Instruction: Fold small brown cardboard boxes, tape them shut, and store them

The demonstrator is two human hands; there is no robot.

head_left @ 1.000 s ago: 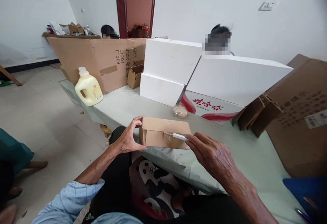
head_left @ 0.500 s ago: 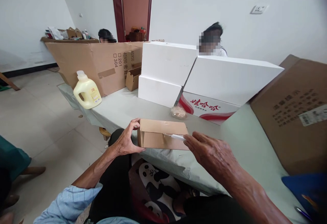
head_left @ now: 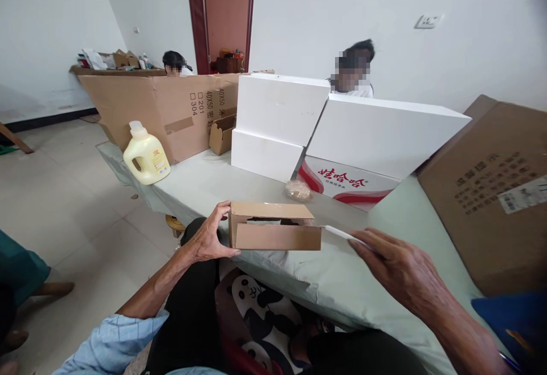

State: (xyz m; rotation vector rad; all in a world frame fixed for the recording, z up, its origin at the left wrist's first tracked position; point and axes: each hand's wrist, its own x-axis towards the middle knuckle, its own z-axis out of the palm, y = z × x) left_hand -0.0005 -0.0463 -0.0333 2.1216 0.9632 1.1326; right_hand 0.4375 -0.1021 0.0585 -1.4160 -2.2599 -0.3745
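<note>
Small cardboard box (head_left: 273,237): lies on its long side at the near edge of the tabletop (head_left: 410,232), in front of me. A long gap is open between its top panel and its front wall. The inside is dark, so I cannot tell what it holds.
White strip (head_left: 339,231): thin and flat, it runs from my right fingertips to just beside the box's right end. I cannot tell whether it touches the box.
Left fingers (head_left: 222,211): curled round the box's left end, forefinger on the top corner and thumb under the front; a firm hold.
Right fingers (head_left: 371,248): nearly closed and stretched forward, pinching the far end of the strip, clear of the box.
Small open carton (head_left: 222,133): stands further back with its flaps up; its contents are hidden.
White foam boxes (head_left: 282,107): closed and stacked behind, one leaning on a red-and-white printed carton (head_left: 346,181).
Yellow jug (head_left: 146,155): capped and upright at the tabletop's left end, well apart from my hands.
Wrapped brownish bundle (head_left: 298,190): on the tabletop between my box and the printed carton.
</note>
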